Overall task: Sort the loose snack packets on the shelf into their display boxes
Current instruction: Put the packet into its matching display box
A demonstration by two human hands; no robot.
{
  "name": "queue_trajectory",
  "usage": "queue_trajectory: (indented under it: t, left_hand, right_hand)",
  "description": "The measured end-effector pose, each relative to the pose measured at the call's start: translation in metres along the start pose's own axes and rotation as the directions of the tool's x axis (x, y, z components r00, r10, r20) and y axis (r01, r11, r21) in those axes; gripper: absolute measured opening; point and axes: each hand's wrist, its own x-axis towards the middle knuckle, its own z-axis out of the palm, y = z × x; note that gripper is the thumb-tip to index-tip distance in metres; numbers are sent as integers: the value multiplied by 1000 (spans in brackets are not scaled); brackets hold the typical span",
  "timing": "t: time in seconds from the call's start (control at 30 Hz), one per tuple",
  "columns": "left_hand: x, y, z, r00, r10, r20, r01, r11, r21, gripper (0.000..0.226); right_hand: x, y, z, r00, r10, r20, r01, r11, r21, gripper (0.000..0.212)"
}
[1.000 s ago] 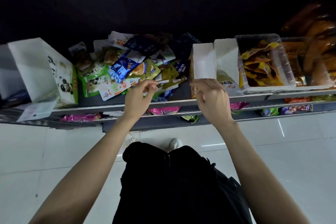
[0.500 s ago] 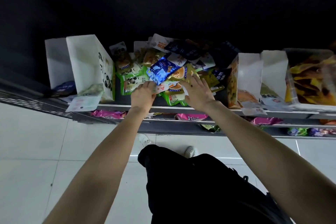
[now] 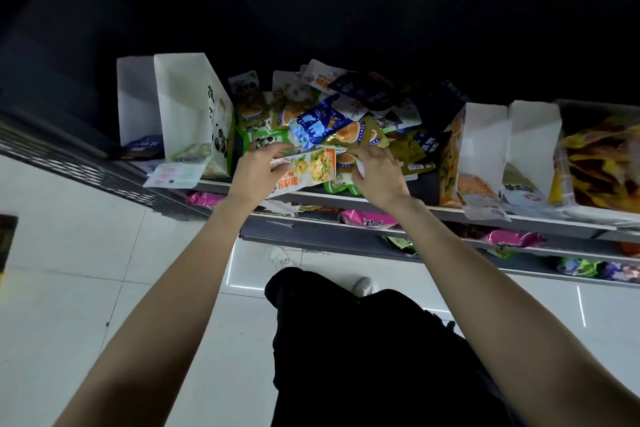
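A heap of loose snack packets (image 3: 332,118) in green, blue, olive and white lies on the shelf between display boxes. My left hand (image 3: 258,172) grips a white and orange packet (image 3: 308,172) at the heap's front edge, lifted and tilted. Just right of it, my right hand (image 3: 379,172) lies on the olive packets (image 3: 349,137), fingers spread and slightly bent. A white panda display box (image 3: 194,107) stands to the left. Two white display boxes (image 3: 485,146) with packets inside stand to the right.
A clear tub of yellow and orange packets (image 3: 602,163) sits at the far right. A flat pale packet (image 3: 176,173) overhangs the shelf edge (image 3: 519,218) by the panda box. Lower shelves hold pink packets (image 3: 367,218). White floor tiles lie below.
The view swung left from the right-hand boxes to the heap. My right hand left the white box and came onto the pile. My left hand picked up the white and orange packet.
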Motion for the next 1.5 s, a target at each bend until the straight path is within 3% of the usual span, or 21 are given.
queue_trajectory:
  t: [0.13, 0.27, 0.37, 0.43, 0.47, 0.57, 0.6, 0.67, 0.73, 0.8, 0.83, 0.9, 0.97, 1.0, 1.07, 1.13, 1.23, 1.3, 1.5]
  left_hand:
    - [-3, 10, 2, 1000, -10, 24, 15, 973, -231, 38]
    - [-4, 31, 1, 996, 74, 57, -58, 969, -239, 31]
    - [-3, 62, -7, 974, 218, 61, -205, 963, -175, 30]
    - [-5, 84, -13, 951, 310, 19, -307, 946, -101, 37]
    - [-6, 92, -16, 951, 308, -24, -308, 940, -148, 44]
    - [-8, 111, -13, 990, 65, -126, -122, 848, -516, 60]
    - [-8, 117, -7, 996, 1, -91, -54, 807, -587, 62]
    - [-7, 135, 10, 996, 15, 83, 42, 768, -639, 60]
    - [-2, 156, 30, 971, 125, 203, 21, 802, -597, 47]
    - [8, 179, 50, 953, 215, 212, -68, 836, -544, 25]
    - [13, 189, 61, 946, 255, 201, -116, 843, -526, 18]
    - [24, 209, 79, 925, 325, 195, -196, 850, -490, 18]
    - [32, 223, 96, 909, 362, 207, -261, 881, -395, 21]
    - [36, 227, 106, 904, 376, 202, -296, 893, -339, 21]
    - [41, 231, 122, 893, 417, 169, -368, 893, -257, 20]
    - [45, 226, 136, 898, 423, 119, -397, 897, -194, 28]
    - [48, 216, 149, 951, 244, 187, -215, 963, -164, 64]
    - [45, 209, 153, 951, 146, 274, -94, 976, -194, 80]
    - [33, 201, 154, 896, 150, 418, -13, 950, -313, 80]
  right_hand:
    - [-1, -2, -3, 999, -12, -36, 17, 989, 150, 47]
    - [-6, -7, -10, 968, -226, -108, 244, 949, 198, 56]
    - [-8, -12, -19, 954, -290, -77, 299, 933, 199, 60]
    - [-13, -14, -31, 941, -287, -179, 319, 929, 189, 48]
    - [-17, -13, -39, 930, -268, -250, 317, 931, 181, 42]
    - [-31, 6, -66, 944, 18, -331, 113, 921, 374, 34]
    - [-38, 15, -75, 940, 150, -307, 40, 844, 535, 31]
    - [-56, 32, -91, 913, 328, -244, 5, 588, 809, 21]
    - [-75, 44, -106, 893, 412, -180, 7, 387, 922, 12]
    - [-94, 58, -119, 872, 463, -162, 0, 330, 944, 15]
    - [-103, 67, -124, 850, 485, -206, 15, 368, 930, 14]
    - [-119, 89, -132, 777, 478, -411, 49, 604, 796, 8]
    - [-130, 109, -134, 720, 316, -618, 24, 879, 477, 7]
    - [-134, 117, -132, 712, 212, -670, 9, 951, 309, 7]
    - [-135, 127, -125, 714, 86, -695, 2, 992, 124, 6]
    - [-131, 134, -115, 726, 54, -686, -4, 997, 75, 5]
    - [-120, 144, -100, 755, 40, -655, -39, 999, 17, 6]
    - [-113, 146, -93, 787, 20, -617, -45, 999, -25, 9]
    - [-104, 150, -83, 890, 3, -456, -83, 984, -156, 12]
